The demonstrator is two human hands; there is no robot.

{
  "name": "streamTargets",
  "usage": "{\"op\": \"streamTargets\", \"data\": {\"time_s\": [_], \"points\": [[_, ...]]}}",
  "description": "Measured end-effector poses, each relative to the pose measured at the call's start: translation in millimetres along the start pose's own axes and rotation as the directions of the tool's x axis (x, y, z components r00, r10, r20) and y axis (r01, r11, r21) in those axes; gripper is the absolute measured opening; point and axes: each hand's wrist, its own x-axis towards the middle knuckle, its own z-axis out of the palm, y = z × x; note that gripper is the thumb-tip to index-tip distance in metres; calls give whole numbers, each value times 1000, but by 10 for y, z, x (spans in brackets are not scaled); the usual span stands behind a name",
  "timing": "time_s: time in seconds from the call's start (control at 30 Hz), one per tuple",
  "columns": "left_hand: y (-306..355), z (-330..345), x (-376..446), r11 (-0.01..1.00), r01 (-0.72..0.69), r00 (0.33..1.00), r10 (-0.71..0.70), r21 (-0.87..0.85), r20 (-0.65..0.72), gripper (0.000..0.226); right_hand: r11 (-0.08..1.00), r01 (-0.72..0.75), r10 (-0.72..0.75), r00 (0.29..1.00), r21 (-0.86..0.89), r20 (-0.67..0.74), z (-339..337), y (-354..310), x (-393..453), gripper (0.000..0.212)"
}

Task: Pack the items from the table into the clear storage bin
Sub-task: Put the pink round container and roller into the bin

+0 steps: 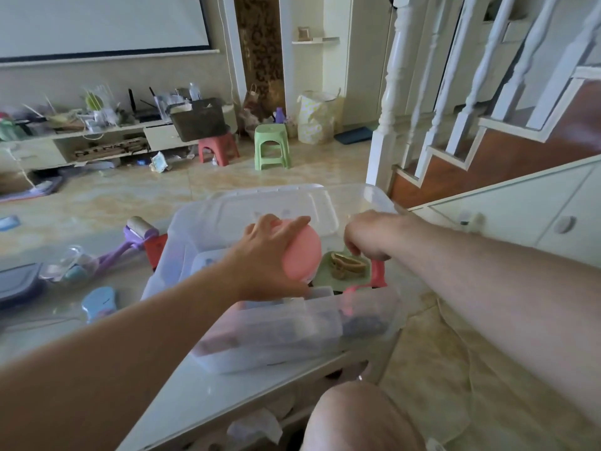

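The clear storage bin (364,317) stands on the white table's right end, its clear lid (276,209) leaning behind it. My left hand (266,255) grips a round pink container (304,253) over the bin's middle. My right hand (369,234) holds a coral-pink handle (379,275) that points down into the bin's right side. Inside lie a tan hair claw (346,265) on a green pad and smaller clear boxes (286,323). On the table to the left remain a purple lint roller (130,242), a light-blue item (97,302) and a clear crumpled item (70,263).
A dark purple tray (18,284) sits at the table's left edge. Red stool (218,149) and green stool (271,144) stand on the tiled floor beyond. A white stair post (387,125) and a cabinet (520,209) are to the right. My knee (357,418) is under the table's front edge.
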Motion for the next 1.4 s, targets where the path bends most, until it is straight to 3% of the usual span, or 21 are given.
{"op": "streamTargets", "data": {"time_s": [0.1, 0.2, 0.27, 0.33, 0.4, 0.5, 0.57, 0.7, 0.8, 0.9, 0.93, 1.0, 1.1, 1.17, 1.23, 1.3, 1.4], "points": [[-78, 113, 64, 1000, 12, 1000, -12, 5, -8, 121, 996, 33, -25, 995, 83, -99, 339, 17, 276, 27], [-136, 207, 109, 1000, 15, 1000, -15, -2, -23, 119, 996, 66, -71, 993, 53, 93, 515, 34, 355, 16], [-154, 227, 141, 1000, 6, 999, -7, -20, -45, 117, 999, 51, -50, 989, -1, 137, 474, 44, 371, 24], [-159, 230, 143, 1000, -23, 998, 22, -13, -59, 117, 996, 56, -59, 998, 76, 35, 368, 72, 354, 44], [-182, 185, 149, 999, -39, 998, 38, -6, -48, 117, 940, 114, -73, 988, 321, -138, 222, 70, 281, 56], [-270, 32, 157, 996, -10, 990, -3, -87, -140, 107, 689, 303, -140, 947, 658, -289, -11, -93, 96, 84], [-336, -112, 143, 987, 18, 969, -57, -162, -240, 97, 595, 395, -215, 917, 700, -335, -153, -262, -31, 94], [-478, -451, 63, 952, 96, 955, -170, -290, -242, 89, 631, 517, -319, 853, 578, -414, -290, -647, -127, 107], [-580, -555, -7, 838, 97, 971, -197, -538, -133, 77, 699, 592, -327, 764, 401, -557, -279, -830, -8, 118], [-631, -537, -67, 530, 182, 952, -304, -829, 14, 66, 654, 667, -358, 688, 356, -631, -285, -931, -5, 114], [-625, -527, -91, 419, 239, 941, -321, -876, 104, 61, 604, 693, -379, 684, 394, -623, -303, -952, -60, 109], [-606, -481, -161, 353, 383, 907, -317, -854, 275, 61, 503, 671, -411, 740, 544, -532, -281, -941, -132, 102], [-570, -326, -200, 422, 486, 872, -296, -765, 390, 65, 515, 460, -412, 873, 723, -262, -218, -814, -209, 109], [-591, -232, -185, 668, 401, 916, -285, -627, 282, 53, 629, 391, -413, 900, 672, -138, -157, -777, -228, 105], [-648, -196, -193, 931, 216, 972, -178, -293, 152, 35, 764, 354, -386, 921, 540, -58, -77, -807, -228, 100], [-665, -222, -247, 994, 86, 987, -76, -64, 142, 25, 838, 280, -326, 945, 468, 18, 21, -850, -220, 94], [-705, -231, -320, 999, 39, 985, -38, -3, 169, 29, 885, 205, -267, 959, 418, 97, 91, -948, -216, 88]]}}
